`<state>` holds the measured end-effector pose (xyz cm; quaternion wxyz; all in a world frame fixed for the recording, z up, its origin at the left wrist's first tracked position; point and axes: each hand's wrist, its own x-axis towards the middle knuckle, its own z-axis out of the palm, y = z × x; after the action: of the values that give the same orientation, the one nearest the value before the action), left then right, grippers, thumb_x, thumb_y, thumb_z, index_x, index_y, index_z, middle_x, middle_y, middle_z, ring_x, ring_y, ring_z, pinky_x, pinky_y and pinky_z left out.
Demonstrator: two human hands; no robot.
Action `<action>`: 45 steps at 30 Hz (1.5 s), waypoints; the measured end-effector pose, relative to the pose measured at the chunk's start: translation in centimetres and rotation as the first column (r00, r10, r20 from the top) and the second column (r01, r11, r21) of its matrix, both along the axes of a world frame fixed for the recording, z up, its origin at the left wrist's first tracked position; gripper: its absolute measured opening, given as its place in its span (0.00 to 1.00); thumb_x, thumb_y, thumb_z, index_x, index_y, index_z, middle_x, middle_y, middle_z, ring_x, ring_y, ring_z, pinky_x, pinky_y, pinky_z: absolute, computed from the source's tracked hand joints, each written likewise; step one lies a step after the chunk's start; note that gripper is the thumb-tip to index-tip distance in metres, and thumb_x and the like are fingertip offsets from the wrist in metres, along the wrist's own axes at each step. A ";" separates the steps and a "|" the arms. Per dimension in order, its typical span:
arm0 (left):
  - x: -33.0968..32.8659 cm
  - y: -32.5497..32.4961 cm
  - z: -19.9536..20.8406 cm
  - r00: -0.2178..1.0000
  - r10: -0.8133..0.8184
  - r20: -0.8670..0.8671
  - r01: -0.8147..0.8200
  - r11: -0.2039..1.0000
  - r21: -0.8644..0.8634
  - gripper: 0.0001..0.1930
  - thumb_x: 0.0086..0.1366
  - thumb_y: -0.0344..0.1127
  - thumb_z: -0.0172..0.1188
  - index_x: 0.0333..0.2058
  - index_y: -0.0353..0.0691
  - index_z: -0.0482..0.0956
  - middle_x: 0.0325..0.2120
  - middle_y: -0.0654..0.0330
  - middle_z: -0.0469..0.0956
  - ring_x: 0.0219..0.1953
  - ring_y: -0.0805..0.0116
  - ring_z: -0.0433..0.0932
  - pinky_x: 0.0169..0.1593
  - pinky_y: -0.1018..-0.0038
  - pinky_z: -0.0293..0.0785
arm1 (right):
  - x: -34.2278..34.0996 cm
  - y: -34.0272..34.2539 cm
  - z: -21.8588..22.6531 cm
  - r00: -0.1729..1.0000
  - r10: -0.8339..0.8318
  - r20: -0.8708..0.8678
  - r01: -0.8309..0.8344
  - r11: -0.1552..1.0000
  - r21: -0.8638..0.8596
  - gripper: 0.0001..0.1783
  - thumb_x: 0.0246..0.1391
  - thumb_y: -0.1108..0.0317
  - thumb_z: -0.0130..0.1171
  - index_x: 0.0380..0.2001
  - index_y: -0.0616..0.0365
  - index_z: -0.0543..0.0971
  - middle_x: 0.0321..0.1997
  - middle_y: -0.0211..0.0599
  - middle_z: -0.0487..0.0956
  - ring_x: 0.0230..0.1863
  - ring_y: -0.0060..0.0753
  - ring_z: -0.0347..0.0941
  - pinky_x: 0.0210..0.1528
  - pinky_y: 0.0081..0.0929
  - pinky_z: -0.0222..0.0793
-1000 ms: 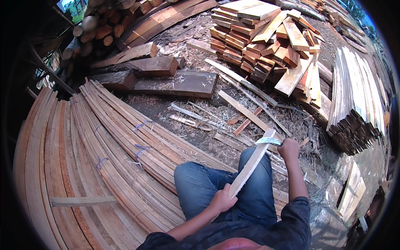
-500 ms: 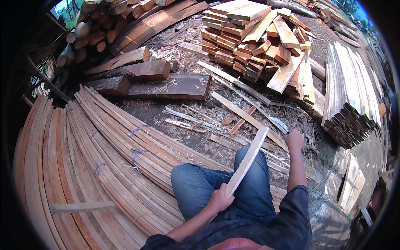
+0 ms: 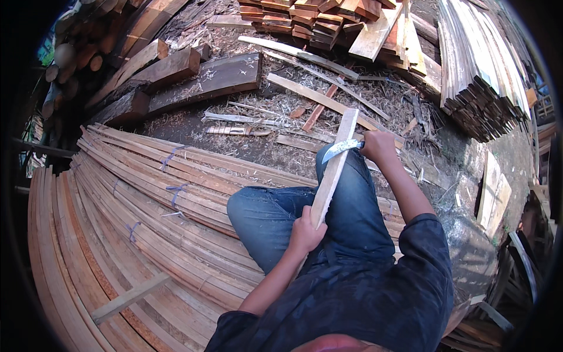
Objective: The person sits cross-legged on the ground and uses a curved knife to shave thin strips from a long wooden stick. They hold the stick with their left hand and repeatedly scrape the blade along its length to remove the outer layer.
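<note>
My left hand is closed round the lower end of a pale wooden strip, which slants up and away over my thigh. In my right hand is the handle of a broad-bladed knife. Its shiny blade lies across the strip's upper part, pointing left; I cannot tell how deep its edge bites. My bent legs in blue jeans are beneath the strip.
Long thin laths, some tied with purple string, spread to my left. Wood shavings and offcuts litter the ground ahead. Beyond are heavy beams, a board stack and a pale lath pile.
My right hand has brought the knife left and onto the strip from beside it. The whole view has shifted, with the far stacks now higher in the picture.
</note>
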<state>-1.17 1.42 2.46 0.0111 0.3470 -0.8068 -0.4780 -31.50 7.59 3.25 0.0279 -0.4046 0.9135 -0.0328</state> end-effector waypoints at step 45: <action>0.3 0.8 0.8 1.000 0.002 0.004 -0.002 0.999 0.048 0.16 0.51 0.31 0.56 0.39 0.35 0.66 0.28 0.39 0.77 0.34 0.38 0.78 0.37 0.56 0.74 | -4.9 3.8 -0.7 0.973 -0.226 -0.053 0.218 0.967 -0.134 0.08 0.38 0.68 0.57 0.19 0.61 0.81 0.22 0.49 0.80 0.26 0.50 0.79 0.29 0.41 0.75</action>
<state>-0.92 2.25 3.28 0.0014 0.3490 -0.7947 -0.4966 -36.37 11.35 2.54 -0.0331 -0.3015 0.9495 -0.0800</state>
